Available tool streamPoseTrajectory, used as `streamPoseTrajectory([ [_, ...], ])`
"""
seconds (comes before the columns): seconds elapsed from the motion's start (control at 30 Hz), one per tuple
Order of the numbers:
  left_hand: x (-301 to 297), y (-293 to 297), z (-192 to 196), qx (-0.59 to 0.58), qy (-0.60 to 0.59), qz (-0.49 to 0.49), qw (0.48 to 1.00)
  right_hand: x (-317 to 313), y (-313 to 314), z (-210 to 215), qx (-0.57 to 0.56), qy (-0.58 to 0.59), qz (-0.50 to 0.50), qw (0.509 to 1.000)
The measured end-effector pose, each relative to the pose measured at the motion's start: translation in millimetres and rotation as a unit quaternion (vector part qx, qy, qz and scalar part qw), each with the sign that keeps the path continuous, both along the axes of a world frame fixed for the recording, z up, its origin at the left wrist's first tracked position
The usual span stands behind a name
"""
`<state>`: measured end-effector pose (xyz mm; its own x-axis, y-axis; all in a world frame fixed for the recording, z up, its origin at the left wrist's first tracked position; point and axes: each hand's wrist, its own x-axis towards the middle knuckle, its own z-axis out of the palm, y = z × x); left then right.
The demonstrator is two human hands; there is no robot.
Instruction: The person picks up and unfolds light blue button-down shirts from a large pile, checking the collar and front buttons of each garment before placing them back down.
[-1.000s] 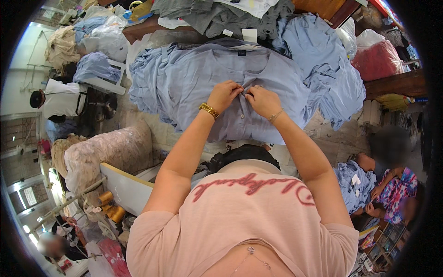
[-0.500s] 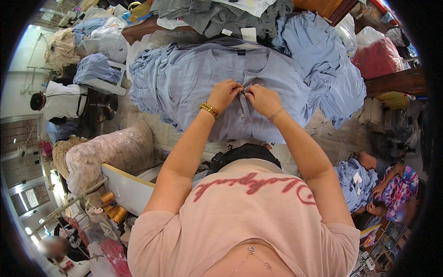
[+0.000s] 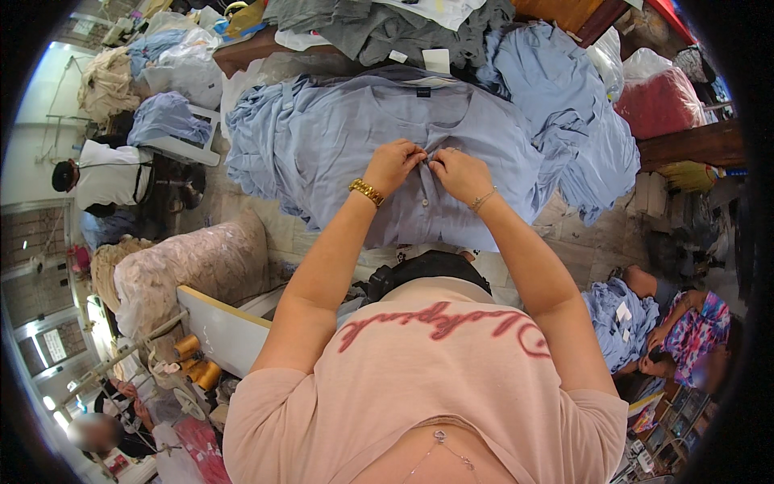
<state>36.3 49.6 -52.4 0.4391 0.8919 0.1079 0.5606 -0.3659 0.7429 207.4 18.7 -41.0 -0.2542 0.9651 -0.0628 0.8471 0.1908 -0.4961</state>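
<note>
A light blue buttoned shirt (image 3: pixel 347 137) lies spread in front of me, its neckline and dark label at the far side. Both hands meet at its front opening. My left hand (image 3: pixel 393 167), below a gold watch, pinches the placket edge between thumb and fingers. Close beside it, my right hand (image 3: pixel 461 174), with a thin bracelet at the wrist, grips the opposite edge of the placket. The button between the fingertips, if there is one, is hidden. A small pale button (image 3: pixel 425 202) shows lower on the placket, nearer to me.
Blue garments (image 3: pixel 564 121) are heaped at the right of the shirt. Grey garments (image 3: pixel 387 32) with paper tags lie beyond it. A large wrapped bundle (image 3: pixel 193 258) stands at the left, near thread cones (image 3: pixel 200 373). Another person (image 3: pixel 693 339) sits at the right with blue cloth.
Almost nothing differs: both hands stay pinched at the same spot on the shirt front. At the lower left, another person's hands have shifted slightly.
</note>
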Motion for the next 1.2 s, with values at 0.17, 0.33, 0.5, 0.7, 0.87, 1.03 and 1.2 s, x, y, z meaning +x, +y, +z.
streamPoseTrajectory([
  [0.17,-1,1,-3,0.007,0.001,0.000,1.000,-1,0,6,-0.009,-0.012,-0.006,1.000],
  [0.33,0,1,-2,-0.009,-0.005,0.005,1.000,-1,1,5,0.004,-0.012,0.004,1.000],
  [0.5,-1,2,-4,0.001,-0.005,0.001,1.000,-1,2,2,0.000,-0.015,0.001,1.000],
  [0.7,-1,1,-3,-0.006,-0.010,0.004,1.000,-2,-1,7,0.009,-0.028,0.001,1.000],
  [0.87,0,3,-2,-0.011,-0.009,0.004,1.000,-2,1,0,0.035,-0.027,0.007,0.999],
  [1.03,-1,2,-3,-0.024,-0.012,0.016,1.000,-2,3,2,0.004,-0.024,0.008,1.000],
  [1.2,-7,1,-10,-0.134,-0.233,0.093,0.959,7,-2,-5,-0.001,0.071,-0.061,0.996],
])
